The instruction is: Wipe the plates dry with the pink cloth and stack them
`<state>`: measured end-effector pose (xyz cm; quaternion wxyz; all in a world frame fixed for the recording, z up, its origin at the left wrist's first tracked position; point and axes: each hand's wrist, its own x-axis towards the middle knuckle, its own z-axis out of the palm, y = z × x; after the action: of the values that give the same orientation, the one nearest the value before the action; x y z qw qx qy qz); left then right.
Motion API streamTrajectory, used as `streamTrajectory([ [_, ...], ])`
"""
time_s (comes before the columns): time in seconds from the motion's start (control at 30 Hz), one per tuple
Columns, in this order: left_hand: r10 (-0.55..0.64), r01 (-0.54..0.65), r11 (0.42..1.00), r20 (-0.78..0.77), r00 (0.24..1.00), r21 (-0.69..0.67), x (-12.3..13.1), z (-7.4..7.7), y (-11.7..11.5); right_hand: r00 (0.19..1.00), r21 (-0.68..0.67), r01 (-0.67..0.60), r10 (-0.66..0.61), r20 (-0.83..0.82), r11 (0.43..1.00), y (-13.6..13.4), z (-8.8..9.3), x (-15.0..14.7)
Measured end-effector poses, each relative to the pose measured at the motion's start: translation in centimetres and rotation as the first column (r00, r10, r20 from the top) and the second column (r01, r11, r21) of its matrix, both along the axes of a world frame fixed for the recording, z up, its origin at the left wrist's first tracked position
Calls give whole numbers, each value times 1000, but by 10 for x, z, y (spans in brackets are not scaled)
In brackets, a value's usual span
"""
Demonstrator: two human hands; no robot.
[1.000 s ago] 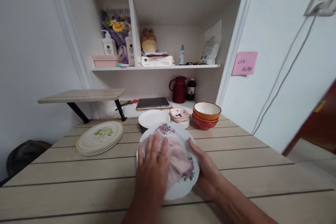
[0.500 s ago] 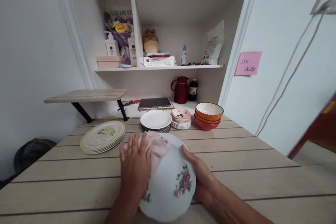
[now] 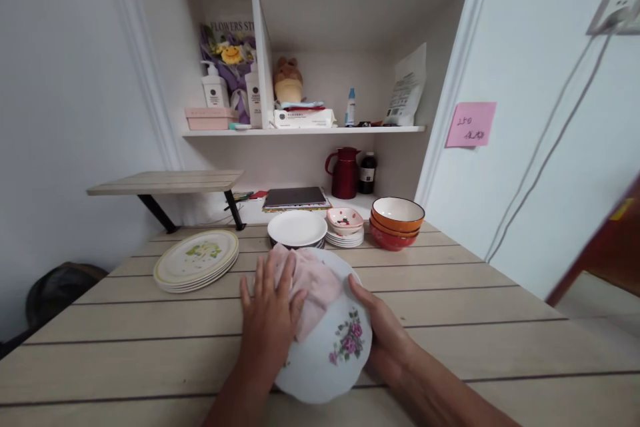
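A white plate with scalloped edges and purple flowers is tilted up in front of me. My right hand grips its right rim, thumb on the face and the other fingers hidden behind. Across the upper left of the plate lies a crumpled pink cloth. My left hand lies flat with spread fingers over the cloth's left side, pressing it to the plate.
Beyond the plate stand a stack of white plates, small dishes and orange and red bowls. Yellow-rimmed plates are piled left, near a low wooden stand. A red jug is at the back.
My left hand has slid right with the cloth, which now covers more of the plate's upper face. The plate's lower edge has risen slightly; my right hand keeps its grip.
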<state>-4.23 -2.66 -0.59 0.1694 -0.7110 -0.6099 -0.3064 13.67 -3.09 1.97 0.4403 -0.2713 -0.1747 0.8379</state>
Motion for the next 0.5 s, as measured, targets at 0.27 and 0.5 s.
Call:
streamTrajectory([
  [0.27, -187, 122, 982, 727, 661, 142, -2, 12, 0, 995, -80, 67, -73, -70, 995, 12, -2, 9],
  [0.5, 189, 711, 668, 873, -449, 221, 4, 27, -11, 993, -8, 52, -52, -103, 999, 10, 3, 9],
])
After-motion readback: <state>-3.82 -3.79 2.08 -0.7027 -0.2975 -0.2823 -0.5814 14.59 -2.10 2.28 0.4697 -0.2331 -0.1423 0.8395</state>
